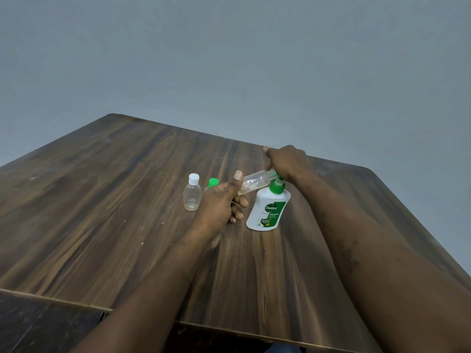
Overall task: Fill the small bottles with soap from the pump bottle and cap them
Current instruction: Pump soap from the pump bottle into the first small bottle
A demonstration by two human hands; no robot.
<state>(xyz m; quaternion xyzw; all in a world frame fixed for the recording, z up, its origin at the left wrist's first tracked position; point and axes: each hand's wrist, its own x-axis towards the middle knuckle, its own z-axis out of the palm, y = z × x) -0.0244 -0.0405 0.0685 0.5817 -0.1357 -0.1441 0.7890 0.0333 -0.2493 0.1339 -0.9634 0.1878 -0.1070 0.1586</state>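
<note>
Grey wall (229, 59) fills the back of the room, and in front of it stands a dark wooden table (102, 200) with a streaky grain.

From the head view, the pump bottle (267, 210), white with a green label and a green pump, stands upright near the middle of the table. The right hand (285, 161) sits on top of it at its twelve o'clock, fingers bent down over the pump head; one fingertip sticks up, and the rest are hidden beneath the hand.

At the pump bottle's nine o'clock, the left hand (221, 200) grips the open small bottle (254, 183) by its base, thumb raised alongside it. That clear bottle is tilted, neck pointing toward two o'clock, and its uncapped mouth meets the pump's spout just beneath the right hand. A little pale liquid shows inside.

At nine o'clock from the left hand, the white-capped bottle (193, 193) stands upright, clear and apart from the fingers. Between them, the green-capped bottle (213, 182) peeks out from behind the left hand, only its cap showing.
</note>
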